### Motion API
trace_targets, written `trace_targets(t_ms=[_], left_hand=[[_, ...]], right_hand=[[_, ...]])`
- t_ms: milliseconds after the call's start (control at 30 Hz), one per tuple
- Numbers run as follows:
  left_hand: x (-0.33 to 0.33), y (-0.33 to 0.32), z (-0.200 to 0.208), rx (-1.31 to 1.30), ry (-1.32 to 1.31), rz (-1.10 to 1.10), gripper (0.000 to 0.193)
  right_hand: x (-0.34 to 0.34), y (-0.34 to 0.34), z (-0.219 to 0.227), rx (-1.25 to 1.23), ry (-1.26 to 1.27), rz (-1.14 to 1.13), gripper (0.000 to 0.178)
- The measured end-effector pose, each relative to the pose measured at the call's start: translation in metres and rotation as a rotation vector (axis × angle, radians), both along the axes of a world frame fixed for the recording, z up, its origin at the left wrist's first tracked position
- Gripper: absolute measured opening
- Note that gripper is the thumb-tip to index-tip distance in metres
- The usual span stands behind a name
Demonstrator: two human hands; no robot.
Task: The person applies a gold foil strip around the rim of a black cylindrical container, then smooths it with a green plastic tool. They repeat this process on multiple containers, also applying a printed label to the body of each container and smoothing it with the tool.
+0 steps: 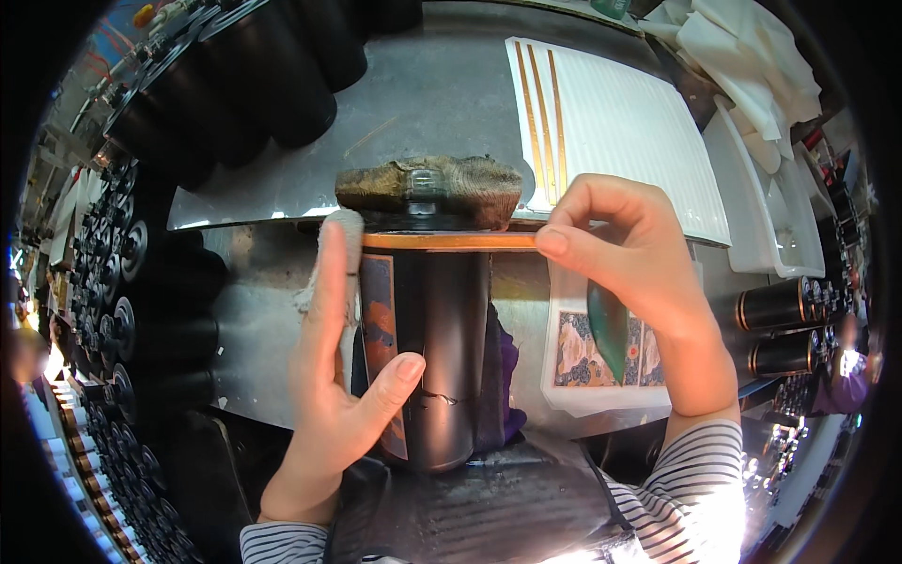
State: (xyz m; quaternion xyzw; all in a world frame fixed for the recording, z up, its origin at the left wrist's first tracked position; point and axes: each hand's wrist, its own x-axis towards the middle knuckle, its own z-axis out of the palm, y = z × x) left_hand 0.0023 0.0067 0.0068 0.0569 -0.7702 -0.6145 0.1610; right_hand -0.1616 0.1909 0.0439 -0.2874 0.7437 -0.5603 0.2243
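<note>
A black cylinder [446,348] lies before me, its far end at a worn, brownish block [427,188]. A gold strip [442,242] runs across the cylinder near that end and sticks out to the right. My right hand [620,244] pinches the strip's right end between thumb and forefinger. At the cylinder's left side is my left hand [343,376], fingers stretched out and thumb spread over the front; a whitish cloth covering [346,226] shows at its fingertips. A patterned panel [381,320] is on the cylinder's left side. Below my right palm hangs a green leaf-shaped tool [607,329]; whether fingers hold it is hidden.
A white sheet [639,132] bearing several gold strips lies on the metal table [404,103]. Patterned decals on paper [573,399] lie at right. Black cylinders [272,75] stand far left; more line the left side. A white bin [761,207] and two dark cylinders [780,305] are at right.
</note>
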Motion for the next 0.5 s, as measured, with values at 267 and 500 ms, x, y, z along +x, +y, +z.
trace_targets(t_ms=[267,500], left_hand=[[-0.019,0.011,0.045,-1.037,0.031,-0.095,0.049],[-0.007,0.020,0.009,0.352,0.066,-0.090,0.106]], right_hand=[[-0.006,0.011,-0.005,-0.018,-0.122,-0.061,0.022],[0.002,0.003,-0.010,-0.086,-0.056,-0.034,0.019]])
